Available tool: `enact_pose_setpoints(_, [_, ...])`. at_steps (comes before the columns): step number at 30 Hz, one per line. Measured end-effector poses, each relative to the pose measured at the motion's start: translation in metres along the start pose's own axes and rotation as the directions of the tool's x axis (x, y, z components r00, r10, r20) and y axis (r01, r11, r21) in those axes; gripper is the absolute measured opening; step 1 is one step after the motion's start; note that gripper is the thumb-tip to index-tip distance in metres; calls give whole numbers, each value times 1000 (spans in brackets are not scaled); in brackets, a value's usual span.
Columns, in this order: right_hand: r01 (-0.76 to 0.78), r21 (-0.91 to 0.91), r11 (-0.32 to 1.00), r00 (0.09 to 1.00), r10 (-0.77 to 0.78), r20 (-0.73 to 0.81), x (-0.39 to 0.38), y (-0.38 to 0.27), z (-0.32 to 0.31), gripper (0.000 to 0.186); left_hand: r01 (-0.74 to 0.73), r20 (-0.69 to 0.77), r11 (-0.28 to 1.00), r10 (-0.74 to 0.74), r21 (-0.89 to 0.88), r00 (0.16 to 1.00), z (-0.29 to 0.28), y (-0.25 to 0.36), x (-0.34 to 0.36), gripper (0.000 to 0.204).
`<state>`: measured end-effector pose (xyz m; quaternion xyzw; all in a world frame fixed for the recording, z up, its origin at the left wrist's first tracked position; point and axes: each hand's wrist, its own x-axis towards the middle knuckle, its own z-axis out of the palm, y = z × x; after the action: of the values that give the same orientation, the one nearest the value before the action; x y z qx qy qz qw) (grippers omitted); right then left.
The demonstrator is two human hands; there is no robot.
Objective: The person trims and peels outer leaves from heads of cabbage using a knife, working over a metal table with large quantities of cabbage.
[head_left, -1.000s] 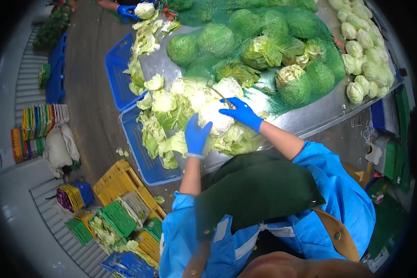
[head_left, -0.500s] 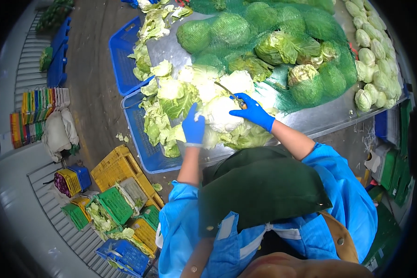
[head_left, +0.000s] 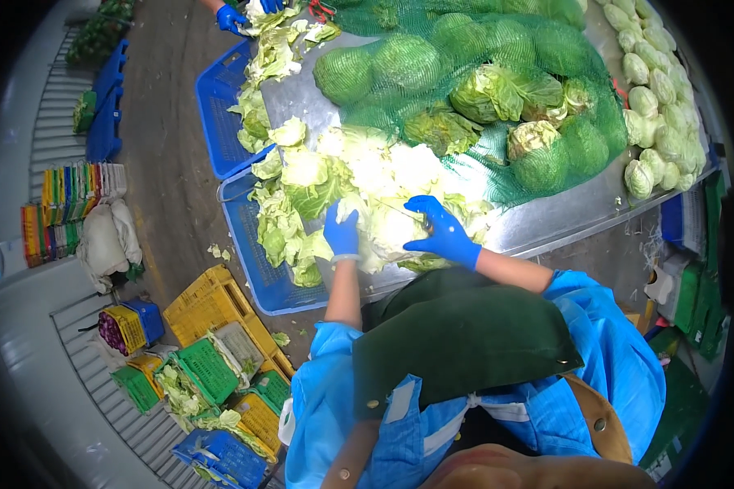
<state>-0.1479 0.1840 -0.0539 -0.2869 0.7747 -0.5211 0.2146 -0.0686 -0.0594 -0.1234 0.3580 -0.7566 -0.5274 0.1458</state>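
A pale, trimmed cabbage [head_left: 390, 230] sits between my two hands on a heap of loose leaves, partly washed out by glare. On its left side my blue-gloved left hand [head_left: 342, 233] presses with the fingers around it. From the right my blue-gloved right hand [head_left: 447, 235] grips it, thumb and fingers curved apart over its side. No knife can be made out in the bright area now. Loose cabbage leaves [head_left: 311, 200] spread left of the hands, spilling over a blue crate [head_left: 257, 281]. Beyond lie green cabbages [head_left: 406, 63] in a green mesh bag [head_left: 497, 122].
The metal table [head_left: 546, 226] runs off to the right, where several pale trimmed cabbages [head_left: 669, 138] are stacked. Another person's blue-gloved hand [head_left: 230, 18] is at the upper left, near a second blue crate [head_left: 214, 106]. Yellow crates [head_left: 208, 306] and green crates [head_left: 206, 368] stand at lower left.
The curved knife in my right hand no longer shows. That hand has moved lower and nearer me, now on the cabbage. Another person's gloved hands have come further into view at upper left.
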Motion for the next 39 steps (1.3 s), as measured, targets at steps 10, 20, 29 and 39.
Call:
enact_pose_setpoints(10, [-140,111,984,987,130,93,11,-2,-13,36,334,13,929,-337,-159,942,13,39,-101,70])
enact_pose_setpoints(20, [-214,-92,973,975,219,47,55,16,-3,51,194,241,949,-133,-248,961,23,38,-80,84])
enact_pose_setpoints(29, [-22,-277,961,846,166,507,75,33,-26,56,-107,253,994,102,8,962,23,26,-112,103])
enact_pose_setpoints(39, [168,-521,837,965,-33,259,81,54,-10,59,-114,235,991,95,71,967,23,37,-102,111])
